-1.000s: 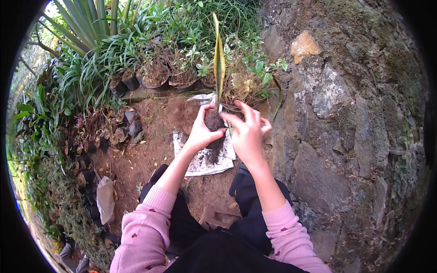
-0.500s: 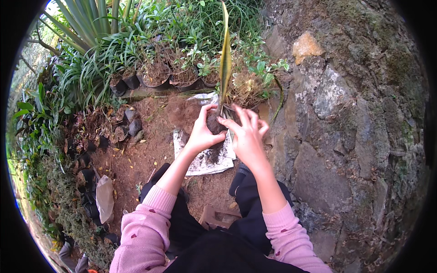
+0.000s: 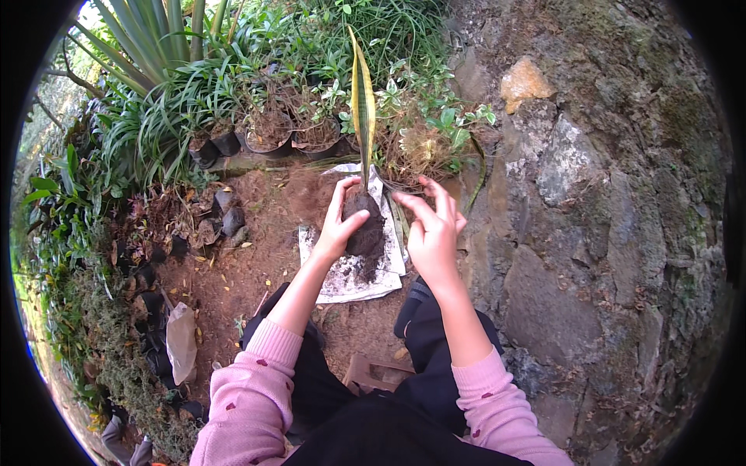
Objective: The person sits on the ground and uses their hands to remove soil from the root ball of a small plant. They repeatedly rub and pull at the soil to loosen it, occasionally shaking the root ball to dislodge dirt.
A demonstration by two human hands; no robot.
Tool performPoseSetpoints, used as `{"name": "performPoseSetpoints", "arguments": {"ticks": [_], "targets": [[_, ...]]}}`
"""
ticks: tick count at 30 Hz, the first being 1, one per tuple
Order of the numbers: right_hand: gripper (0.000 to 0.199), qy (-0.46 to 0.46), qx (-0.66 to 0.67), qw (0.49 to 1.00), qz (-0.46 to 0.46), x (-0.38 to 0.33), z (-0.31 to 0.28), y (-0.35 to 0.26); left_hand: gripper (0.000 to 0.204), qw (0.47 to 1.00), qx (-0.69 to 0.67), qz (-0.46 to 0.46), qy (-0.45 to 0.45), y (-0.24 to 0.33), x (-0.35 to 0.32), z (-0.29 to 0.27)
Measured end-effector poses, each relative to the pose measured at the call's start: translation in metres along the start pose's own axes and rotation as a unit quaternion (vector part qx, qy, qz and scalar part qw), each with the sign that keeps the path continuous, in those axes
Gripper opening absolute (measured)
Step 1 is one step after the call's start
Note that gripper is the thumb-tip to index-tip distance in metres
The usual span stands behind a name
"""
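A small black soil-filled grow bag (image 3: pixel 367 229) stands on a white sack (image 3: pixel 351 278) spread on the ground. A tall yellow-edged green leaf (image 3: pixel 362 109) rises upright out of it. My left hand (image 3: pixel 337 225) cups the bag's left side, thumb pressed against the dark soil. My right hand (image 3: pixel 432 229) hovers just right of the bag, fingers spread and empty, a small gap between it and the soil. Loose dark soil lies scattered on the sack below the bag.
A rough stone wall (image 3: pixel 590 202) fills the right side. Black pots (image 3: pixel 268 136) of plants line the back, with a dry-rooted clump (image 3: pixel 420 151) behind my right hand. Empty black bags (image 3: pixel 225 221) and a pale plastic bag (image 3: pixel 181 342) lie left on red earth.
My right hand has come off the bag and opened beside it. The leaf now stands straighter, and my left hand stays against the bag.
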State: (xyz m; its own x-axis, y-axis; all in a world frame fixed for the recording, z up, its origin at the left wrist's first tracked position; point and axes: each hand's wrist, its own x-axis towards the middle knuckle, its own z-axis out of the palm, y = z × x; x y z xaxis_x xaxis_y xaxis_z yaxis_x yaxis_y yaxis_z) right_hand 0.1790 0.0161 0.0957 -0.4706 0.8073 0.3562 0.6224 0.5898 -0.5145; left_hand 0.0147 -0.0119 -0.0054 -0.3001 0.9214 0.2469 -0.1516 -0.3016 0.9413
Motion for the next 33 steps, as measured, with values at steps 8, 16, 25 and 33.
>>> {"name": "performPoseSetpoints", "arguments": {"ticks": [8,16,25,33], "targets": [[0.060,-0.034,-0.050,0.995,-0.085,-0.011,0.010,-0.009,0.053,0.962,-0.267,-0.059,0.016,-0.003,-0.001,0.002],[0.047,0.031,0.011,0.998,-0.062,-0.014,0.009,-0.015,0.050,0.944,-0.317,-0.091,0.000,0.007,0.002,0.006],[0.049,0.039,0.019,0.999,-0.009,-0.009,0.003,-0.013,0.052,0.947,-0.305,-0.101,-0.012,0.015,-0.001,0.013],[0.052,-0.023,-0.079,0.994,-0.071,-0.012,0.002,-0.011,0.047,0.960,-0.264,-0.081,-0.035,0.009,-0.003,0.011]]}}
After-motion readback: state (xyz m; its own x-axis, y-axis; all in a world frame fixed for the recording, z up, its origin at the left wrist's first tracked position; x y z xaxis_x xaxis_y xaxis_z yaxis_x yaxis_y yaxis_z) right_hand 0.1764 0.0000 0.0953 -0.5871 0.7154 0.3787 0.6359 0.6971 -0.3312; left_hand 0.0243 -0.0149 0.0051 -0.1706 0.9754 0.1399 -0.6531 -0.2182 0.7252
